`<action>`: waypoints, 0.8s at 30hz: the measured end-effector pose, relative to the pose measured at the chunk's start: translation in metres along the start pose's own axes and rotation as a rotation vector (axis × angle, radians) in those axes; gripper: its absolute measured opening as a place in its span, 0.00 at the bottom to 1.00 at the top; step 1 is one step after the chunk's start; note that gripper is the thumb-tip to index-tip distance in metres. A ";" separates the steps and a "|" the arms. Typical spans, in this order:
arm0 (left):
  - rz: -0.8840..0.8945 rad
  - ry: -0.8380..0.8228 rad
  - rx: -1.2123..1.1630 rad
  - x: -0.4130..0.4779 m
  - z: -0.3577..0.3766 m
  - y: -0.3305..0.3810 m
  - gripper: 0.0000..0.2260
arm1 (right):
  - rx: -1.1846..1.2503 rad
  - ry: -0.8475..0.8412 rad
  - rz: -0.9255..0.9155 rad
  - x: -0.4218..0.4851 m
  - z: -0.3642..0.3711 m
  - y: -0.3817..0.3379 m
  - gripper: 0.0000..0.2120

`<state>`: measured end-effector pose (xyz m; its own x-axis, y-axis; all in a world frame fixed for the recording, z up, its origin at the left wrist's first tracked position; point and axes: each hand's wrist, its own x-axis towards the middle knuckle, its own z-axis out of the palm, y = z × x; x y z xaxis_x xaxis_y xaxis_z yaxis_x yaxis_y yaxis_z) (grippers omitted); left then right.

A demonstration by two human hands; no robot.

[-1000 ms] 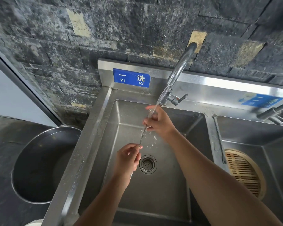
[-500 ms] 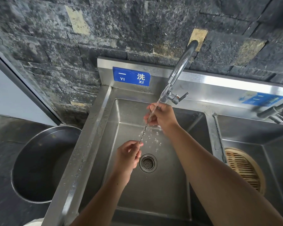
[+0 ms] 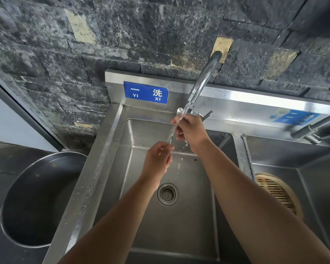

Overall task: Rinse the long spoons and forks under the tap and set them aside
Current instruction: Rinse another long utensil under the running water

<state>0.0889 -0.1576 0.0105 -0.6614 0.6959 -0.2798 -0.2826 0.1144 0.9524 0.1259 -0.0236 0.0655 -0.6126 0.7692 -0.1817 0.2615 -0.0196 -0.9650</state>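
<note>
A long steel spoon (image 3: 174, 128) slants under the running tap (image 3: 203, 80), its bowl up beside the spout. My left hand (image 3: 157, 159) pinches the lower end of its thin handle over the left sink basin (image 3: 130, 149). My right hand (image 3: 191, 131) grips the upper part just below the bowl, and water streams down along the handle. Another long utensil (image 3: 247, 155) lies on the divider between the two basins.
A drain strainer (image 3: 167, 194) sits in the left basin's floor. The right basin holds a round bamboo steamer lid (image 3: 276, 191), with a second tap (image 3: 316, 128) above it. A large dark steel pot (image 3: 36, 199) stands to the left of the sink.
Both hands have moved up and closer to the spout. The spoon's bowl now sticks out above my right hand in the stream.
</note>
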 end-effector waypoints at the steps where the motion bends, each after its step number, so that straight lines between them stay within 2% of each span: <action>1: 0.007 -0.009 -0.014 0.003 0.003 0.004 0.06 | 0.004 0.011 -0.001 0.001 -0.001 -0.001 0.13; 6: 0.055 -0.017 0.045 0.016 0.012 0.024 0.13 | 0.063 0.003 -0.010 0.006 -0.006 -0.007 0.10; 11: 0.166 -0.009 0.056 0.027 0.015 0.036 0.13 | 0.041 -0.018 -0.061 0.003 -0.002 -0.007 0.07; 17: 0.205 0.055 0.069 0.024 0.014 0.028 0.14 | 0.033 -0.045 -0.087 -0.002 0.005 -0.011 0.07; 20: 0.182 0.068 0.091 0.018 0.010 0.022 0.14 | 0.024 -0.076 -0.093 -0.004 0.008 -0.008 0.10; 24: 0.164 -0.012 0.068 0.012 0.005 0.023 0.15 | 0.061 -0.062 -0.102 -0.002 0.007 -0.005 0.14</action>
<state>0.0778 -0.1428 0.0297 -0.6867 0.7172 -0.1188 -0.1234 0.0460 0.9913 0.1207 -0.0296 0.0691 -0.6793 0.7281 -0.0920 0.1513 0.0163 -0.9884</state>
